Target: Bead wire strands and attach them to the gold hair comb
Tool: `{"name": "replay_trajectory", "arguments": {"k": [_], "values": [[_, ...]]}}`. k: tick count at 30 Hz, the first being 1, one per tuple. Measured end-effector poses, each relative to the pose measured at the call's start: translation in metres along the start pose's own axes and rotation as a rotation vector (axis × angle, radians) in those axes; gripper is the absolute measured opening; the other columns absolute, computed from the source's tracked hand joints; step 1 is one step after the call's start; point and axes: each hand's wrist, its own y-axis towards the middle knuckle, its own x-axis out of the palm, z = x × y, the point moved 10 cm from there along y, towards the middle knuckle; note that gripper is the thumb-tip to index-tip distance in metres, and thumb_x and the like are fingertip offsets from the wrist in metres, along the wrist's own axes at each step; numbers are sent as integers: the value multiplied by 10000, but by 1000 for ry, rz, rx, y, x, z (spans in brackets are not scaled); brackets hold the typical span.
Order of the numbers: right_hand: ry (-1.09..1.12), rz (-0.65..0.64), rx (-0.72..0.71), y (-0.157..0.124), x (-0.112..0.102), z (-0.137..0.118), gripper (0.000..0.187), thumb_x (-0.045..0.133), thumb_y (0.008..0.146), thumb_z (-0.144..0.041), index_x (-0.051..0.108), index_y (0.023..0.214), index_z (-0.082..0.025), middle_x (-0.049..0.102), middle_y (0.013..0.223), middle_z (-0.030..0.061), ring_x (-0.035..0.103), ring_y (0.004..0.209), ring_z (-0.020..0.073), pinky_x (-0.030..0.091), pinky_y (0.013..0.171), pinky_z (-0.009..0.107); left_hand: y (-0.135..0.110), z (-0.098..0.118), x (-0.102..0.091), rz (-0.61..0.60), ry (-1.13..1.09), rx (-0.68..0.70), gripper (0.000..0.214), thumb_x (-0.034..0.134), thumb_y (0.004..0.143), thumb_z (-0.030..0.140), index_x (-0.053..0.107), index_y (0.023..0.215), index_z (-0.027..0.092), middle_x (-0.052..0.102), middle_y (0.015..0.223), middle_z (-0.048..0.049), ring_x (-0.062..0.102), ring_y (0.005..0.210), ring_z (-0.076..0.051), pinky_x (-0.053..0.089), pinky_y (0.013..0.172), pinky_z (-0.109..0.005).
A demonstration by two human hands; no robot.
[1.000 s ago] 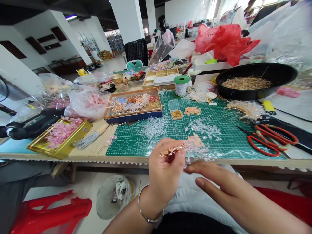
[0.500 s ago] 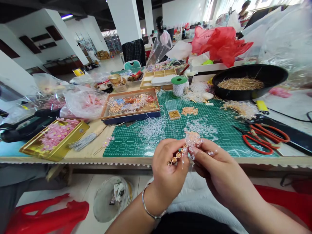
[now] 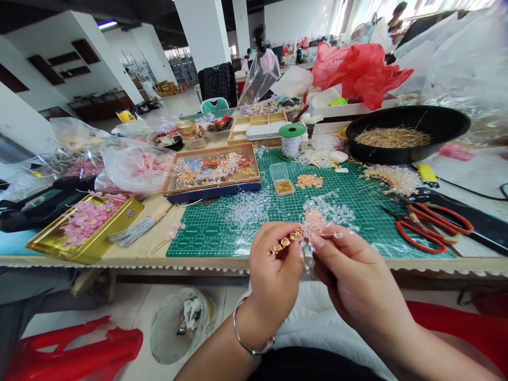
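My left hand [image 3: 274,275] is closed around a beaded ornament [image 3: 313,222] with peach petals, clear beads and a row of gold rings [image 3: 284,242] along the fingers. Facing it, my right hand [image 3: 355,272] pinches the ornament's beaded end between thumb and fingers. Clear beads hang between the two hands; any wire there is too fine to make out. Just beyond lie loose clear beads [image 3: 248,211] on the green cutting mat [image 3: 206,241], with peach petals [image 3: 309,181] and a small clear box of gold beads [image 3: 283,187] behind.
Red-handled scissors [image 3: 420,236] and pliers lie at the right. Behind them stands a black bowl [image 3: 408,153] of gold pins. On the left are a cardboard tray [image 3: 214,185] of beaded pieces and a gold tin [image 3: 85,248] of pink flowers. A bin [image 3: 174,338] stands below the table.
The row of gold rings has turned nearer to level and shows more above my left fingers. My hands stay together, with the right fingertips shifted slightly on the beads.
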Motion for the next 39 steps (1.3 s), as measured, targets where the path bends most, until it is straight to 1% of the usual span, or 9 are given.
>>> {"name": "replay_trajectory", "arguments": {"k": [3, 6, 11, 17, 24, 28, 31, 34, 39], "values": [[-107, 18, -64, 1, -1, -10, 218, 802, 766, -417, 693, 824, -238, 623, 755, 8, 516, 670, 163, 422, 572, 261, 2, -11, 1, 3, -65, -93, 96, 612, 928, 198, 681, 994, 204, 685, 932, -30, 650, 841, -154, 549, 740, -296], [-190, 1, -92, 2, 1, -21, 162, 797, 763, -364, 696, 767, -238, 653, 766, 21, 555, 712, 189, 456, 625, 283, 3, -5, -2, 24, -9, -11, 129, 613, 916, 164, 687, 1015, 201, 695, 949, -37, 648, 881, -161, 548, 783, -309], [-228, -48, -98, 6, 3, -32, 121, 786, 748, -246, 683, 688, -229, 601, 672, -3, 499, 643, 168, 420, 579, 264, -3, 14, -1, 17, 131, 210, 261, 600, 892, 91, 667, 1115, 206, 703, 976, -49, 638, 912, -179, 561, 811, -340], [-70, -58, -48, 5, 2, -14, 113, 728, 847, -319, 664, 806, -235, 569, 709, -17, 428, 604, 128, 376, 534, 221, -5, 25, 0, 15, 177, 288, 289, 586, 911, 122, 640, 1183, 204, 687, 1005, -67, 639, 915, -186, 579, 816, -339], [143, -144, 91, -2, 7, 0, 253, 812, 784, -430, 666, 768, -224, 327, 551, -78, 163, 474, 80, 185, 399, 188, -11, 43, -3, 17, 292, 461, 277, 576, 909, 144, 580, 1185, 166, 666, 990, -90, 655, 908, -194, 590, 796, -327], [155, -173, 152, -6, 3, 0, 318, 882, 685, -455, 679, 746, -218, 372, 585, -63, 161, 488, 75, 205, 393, 181, -21, 55, 1, -33, 371, 628, 317, 530, 907, 128, 557, 1223, 122, 669, 959, -117, 647, 820, -201, 589, 688, -327], [107, -158, 159, -8, -5, 2, 331, 866, 704, -492, 676, 750, -225, 382, 611, -55, 180, 510, 85, 243, 414, 187, -25, 62, 2, -63, 364, 692, 284, 546, 893, 125, 574, 1175, 100, 667, 927, -117, 651, 796, -201, 581, 673, -315], [15, -127, 107, -8, -13, 0, 351, 860, 702, -518, 662, 749, -232, 395, 611, -49, 237, 500, 93, 301, 420, 201, -23, 65, 3, -72, 344, 645, 251, 578, 880, 127, 585, 1131, 109, 673, 913, -115, 668, 822, -208, 592, 707, -317], [-243, 14, -96, -1, -30, -11, 227, 784, 791, -461, 687, 851, -265, 545, 664, 7, 457, 570, 177, 420, 504, 294, -12, 51, 9, -118, 302, 394, 208, 607, 893, 140, 572, 1098, 131, 704, 930, -122, 678, 847, -214, 608, 730, -332]]}}
